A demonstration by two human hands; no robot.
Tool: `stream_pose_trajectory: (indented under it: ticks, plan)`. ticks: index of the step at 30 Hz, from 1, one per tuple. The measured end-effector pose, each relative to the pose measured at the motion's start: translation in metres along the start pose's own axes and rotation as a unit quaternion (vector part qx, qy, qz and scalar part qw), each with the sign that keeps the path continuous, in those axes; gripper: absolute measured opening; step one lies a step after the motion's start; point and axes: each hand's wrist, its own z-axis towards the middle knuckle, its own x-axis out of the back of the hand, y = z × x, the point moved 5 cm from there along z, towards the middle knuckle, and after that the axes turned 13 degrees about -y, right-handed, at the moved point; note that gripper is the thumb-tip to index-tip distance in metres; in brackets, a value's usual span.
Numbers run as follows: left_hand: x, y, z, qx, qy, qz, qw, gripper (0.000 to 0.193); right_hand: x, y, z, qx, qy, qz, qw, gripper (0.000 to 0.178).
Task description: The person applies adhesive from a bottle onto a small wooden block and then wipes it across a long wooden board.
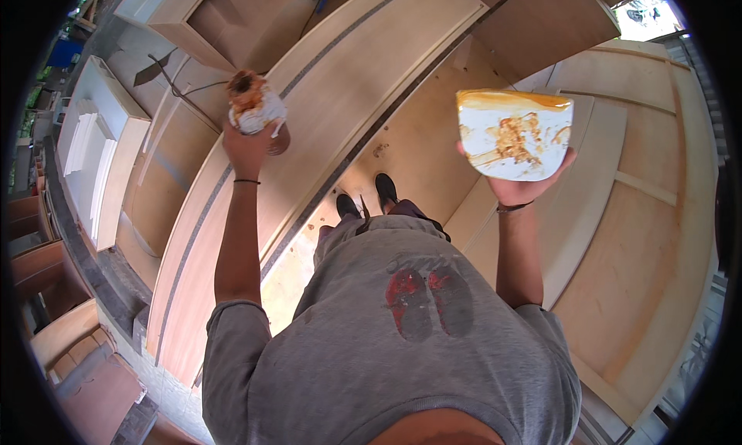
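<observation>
My left hand [246, 147] is closed around a lumpy white object with an orange-brown top [255, 109], above the long wooden panel; its exact kind does not show. Part of it is hidden by my fingers. On the right, my right hand [524, 188] holds up a white D-shaped container [514, 136] from below. Its straight far edge is coated in amber, and brown-amber smears mark its white face. My thumb and fingers show at its sides. The two hands are well apart.
A long wooden panel [340, 82] with a dark edge strip runs diagonally before me. To the right lies a large framed wooden panel [641, 236]. Wooden cabinet boxes [209, 28] stand at the far left, and a white-faced drawer front or door [93, 147] leans farther left.
</observation>
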Motion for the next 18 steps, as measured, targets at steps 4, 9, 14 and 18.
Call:
stream_pose_trajectory:
  ticks: [4,9,14,18]
  plan:
    - [0.012,0.016,-0.024,0.017,0.047,-0.003,0.999,0.083,0.01,0.022,-0.012,-0.029,0.036,0.016,0.999,0.097]
    - [0.006,0.015,-0.034,0.0,0.078,-0.043,0.996,0.085,0.016,0.034,-0.02,-0.092,0.047,0.045,0.994,0.099]
    - [-0.004,0.047,-0.028,0.019,0.062,-0.078,0.995,0.088,0.018,0.034,-0.025,-0.16,0.094,0.076,0.98,0.1]
    - [-0.023,0.063,-0.031,0.029,0.053,-0.104,0.993,0.087,0.041,0.031,-0.04,-0.203,0.22,0.024,0.954,0.1]
